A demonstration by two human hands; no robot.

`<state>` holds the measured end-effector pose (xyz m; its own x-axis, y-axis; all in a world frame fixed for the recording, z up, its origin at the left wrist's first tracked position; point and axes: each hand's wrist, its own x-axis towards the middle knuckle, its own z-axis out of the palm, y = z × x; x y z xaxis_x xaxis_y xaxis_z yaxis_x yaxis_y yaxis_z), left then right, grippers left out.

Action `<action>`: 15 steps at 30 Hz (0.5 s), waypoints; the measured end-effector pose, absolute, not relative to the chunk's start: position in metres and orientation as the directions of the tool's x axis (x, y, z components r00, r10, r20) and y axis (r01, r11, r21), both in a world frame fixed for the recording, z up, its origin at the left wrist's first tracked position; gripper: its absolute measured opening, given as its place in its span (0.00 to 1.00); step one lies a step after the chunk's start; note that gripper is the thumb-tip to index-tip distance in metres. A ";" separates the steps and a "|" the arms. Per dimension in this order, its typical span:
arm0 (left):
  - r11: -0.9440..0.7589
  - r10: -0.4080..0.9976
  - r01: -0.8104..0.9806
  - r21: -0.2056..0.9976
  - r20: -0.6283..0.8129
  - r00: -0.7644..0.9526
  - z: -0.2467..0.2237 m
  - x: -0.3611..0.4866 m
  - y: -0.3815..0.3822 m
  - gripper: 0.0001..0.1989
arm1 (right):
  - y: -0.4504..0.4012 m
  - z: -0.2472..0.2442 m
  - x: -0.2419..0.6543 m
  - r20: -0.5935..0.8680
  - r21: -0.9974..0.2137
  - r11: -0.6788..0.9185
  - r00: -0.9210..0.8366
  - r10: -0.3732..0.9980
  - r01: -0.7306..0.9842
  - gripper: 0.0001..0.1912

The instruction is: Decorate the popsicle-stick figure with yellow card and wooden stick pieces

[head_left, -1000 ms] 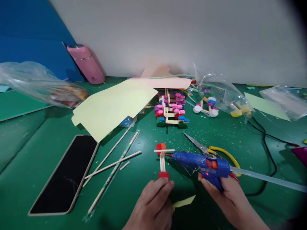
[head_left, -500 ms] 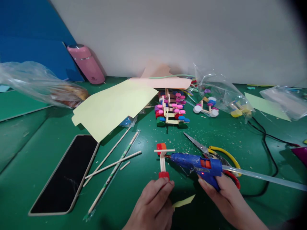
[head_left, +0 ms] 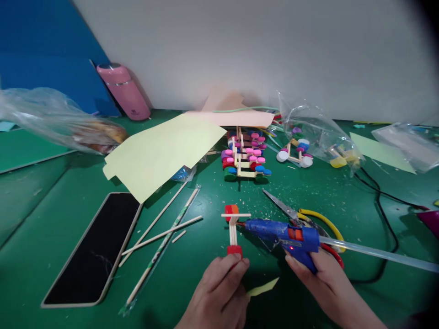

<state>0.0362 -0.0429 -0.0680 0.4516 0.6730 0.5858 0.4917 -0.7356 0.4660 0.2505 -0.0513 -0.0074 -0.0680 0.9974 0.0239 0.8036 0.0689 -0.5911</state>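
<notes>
My left hand (head_left: 222,285) is closed around the red near end of a small wooden-stick model (head_left: 233,233). At its far end are red and orange round pieces, with a thin stick (head_left: 236,215) lying crosswise over them. My right hand (head_left: 329,283) grips a blue glue gun (head_left: 281,233) with a red light and a clear glue stick out of its back. The gun's nozzle points left, at the model's sticks just below the cross stick; whether it touches them is unclear. A yellow paper scrap (head_left: 263,289) lies beside my left hand.
Scissors (head_left: 279,203) with yellow and red handles lie partly under the gun. A phone (head_left: 94,249), thin sticks (head_left: 161,235) and yellow paper (head_left: 161,151) are on the left. Behind stand several small colourful models (head_left: 245,157), plastic bags (head_left: 318,123) and a pink bottle (head_left: 125,91). A black cable (head_left: 394,228) runs at right.
The glue gun and my right hand have shifted very slightly to the right. My left hand and the model have hardly moved.
</notes>
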 end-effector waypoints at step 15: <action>-0.716 0.697 0.494 0.493 0.542 0.469 -0.067 0.033 -0.043 0.12 | -0.051 0.002 0.255 0.101 -0.573 0.078 -0.025 0.995 0.816 0.11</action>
